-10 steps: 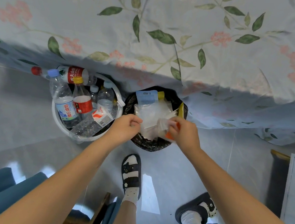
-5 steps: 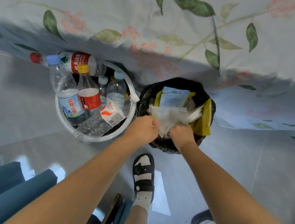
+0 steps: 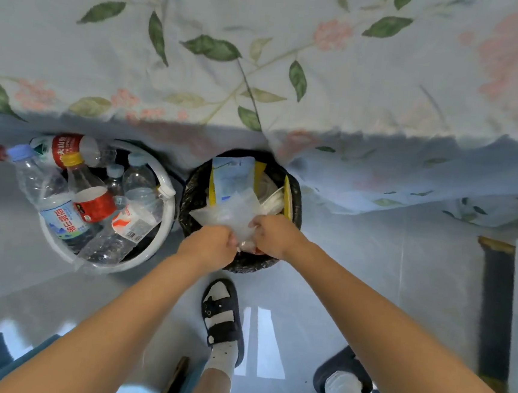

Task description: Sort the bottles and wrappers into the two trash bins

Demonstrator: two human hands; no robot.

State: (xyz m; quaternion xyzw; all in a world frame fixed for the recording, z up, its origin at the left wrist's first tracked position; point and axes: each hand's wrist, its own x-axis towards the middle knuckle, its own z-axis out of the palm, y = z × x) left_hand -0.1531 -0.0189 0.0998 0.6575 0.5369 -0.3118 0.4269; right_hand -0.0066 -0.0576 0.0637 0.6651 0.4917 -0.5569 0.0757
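A home — flowered tablecloth over a table, tiled floor, slippered feet.

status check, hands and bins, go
Left hand and right hand both gripping clear wrapper over black-lined bin. Bottles in white bin. Nothing blocking.

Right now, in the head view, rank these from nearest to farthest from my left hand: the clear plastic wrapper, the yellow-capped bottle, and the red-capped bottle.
1. Clear plastic wrapper, gripped by the left hand over the black bin.
2. Yellow-capped bottle, in the white bin's middle.
3. Red-capped bottle, at its far-left rim.
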